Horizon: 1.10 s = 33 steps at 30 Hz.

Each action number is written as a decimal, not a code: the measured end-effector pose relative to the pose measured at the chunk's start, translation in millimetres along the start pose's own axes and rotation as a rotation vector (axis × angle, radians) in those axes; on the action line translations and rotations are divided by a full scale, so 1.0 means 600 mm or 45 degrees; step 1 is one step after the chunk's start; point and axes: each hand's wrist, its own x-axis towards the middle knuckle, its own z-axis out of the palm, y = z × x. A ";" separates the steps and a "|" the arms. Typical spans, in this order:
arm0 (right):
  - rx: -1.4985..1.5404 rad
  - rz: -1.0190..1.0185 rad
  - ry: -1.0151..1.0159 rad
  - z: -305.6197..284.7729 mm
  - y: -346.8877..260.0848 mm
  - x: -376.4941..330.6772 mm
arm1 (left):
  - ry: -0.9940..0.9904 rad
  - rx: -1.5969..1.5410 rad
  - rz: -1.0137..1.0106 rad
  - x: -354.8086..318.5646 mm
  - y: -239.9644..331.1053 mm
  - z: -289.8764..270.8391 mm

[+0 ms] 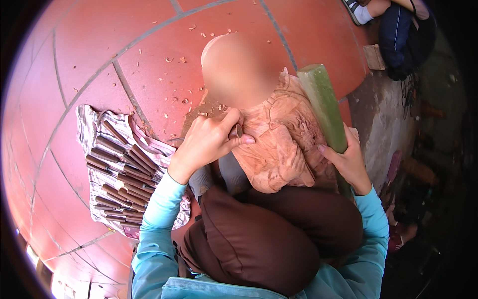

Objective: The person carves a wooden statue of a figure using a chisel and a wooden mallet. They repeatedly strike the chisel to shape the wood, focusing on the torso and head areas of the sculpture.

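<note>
A carved wooden bust point(271, 149) leans in front of my knees, its head blurred and its chest cut with folds and a hand. My left hand point(211, 137) is closed around a carving chisel point(236, 131) at the bust's left shoulder; only the round brown handle end shows, and the blade is hidden. In my right hand point(350, 162) is a thick green club point(321, 102), gripped along its lower part and slanting up beside the bust's right side. The right thumb lies across the club near the carving.
Left of my legs, several brown-handled chisels point(124, 174) lie on a striped cloth point(92, 132). Wood shavings point(184, 101) are scattered over the red tile floor point(164, 60). At the upper right sit another person's legs point(393, 35) beside a wood block point(374, 57).
</note>
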 end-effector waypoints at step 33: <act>-1.066 -0.699 0.578 0.058 -0.238 -0.025 | 0.666 -1.093 0.535 0.083 0.030 -0.004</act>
